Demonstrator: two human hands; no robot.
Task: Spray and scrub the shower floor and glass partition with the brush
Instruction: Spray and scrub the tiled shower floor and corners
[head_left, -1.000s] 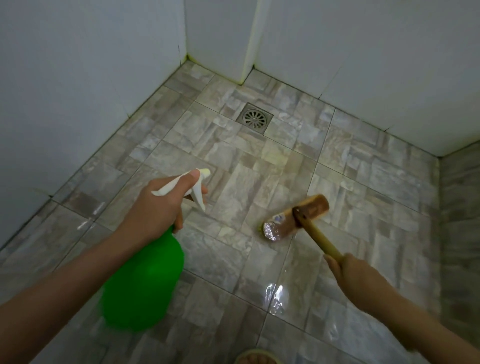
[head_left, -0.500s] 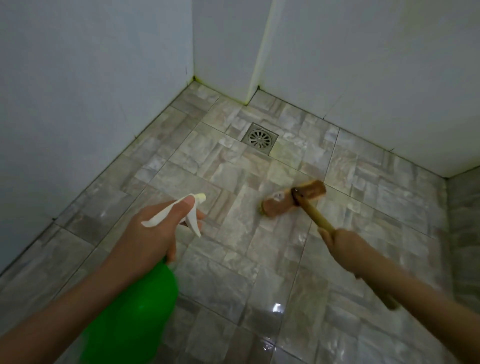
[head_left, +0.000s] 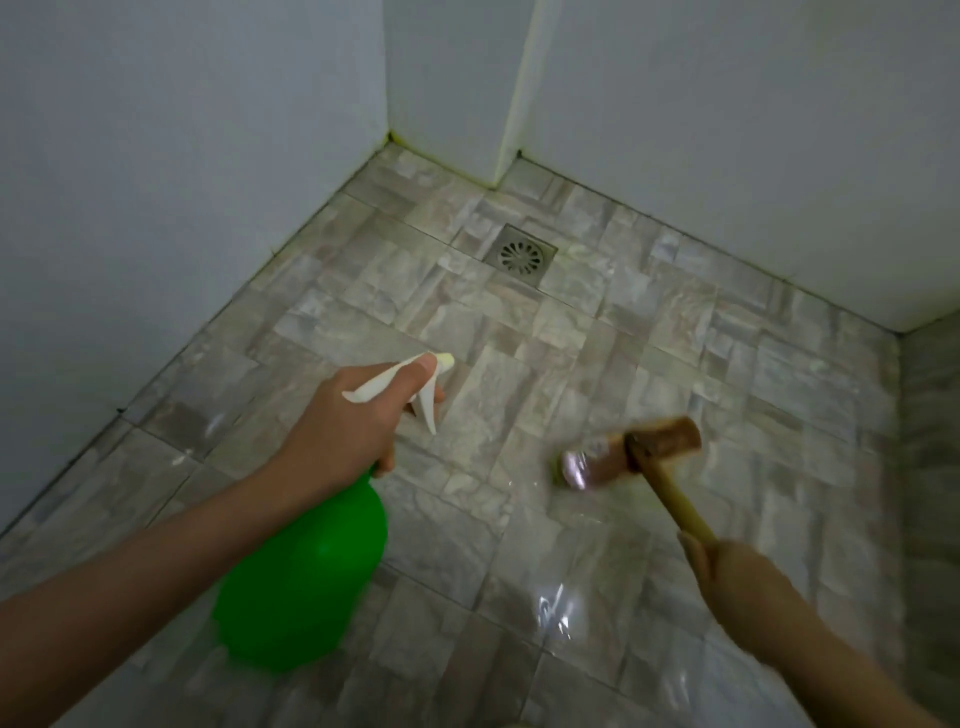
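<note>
The right hand (head_left: 737, 577), fingers clamped low on the stiff wooden brush (head_left: 631, 452), scrubs the slick wet floor (head_left: 519, 312) at four o'clock; the left hand (head_left: 345, 421), fingers wrapped on the light spray bottle (head_left: 306, 577), waits at eight.

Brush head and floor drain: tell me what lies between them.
In the head view, only bare, wet-looking floor tile lies between the brush head and the floor drain; no object sits on that stretch.
</note>
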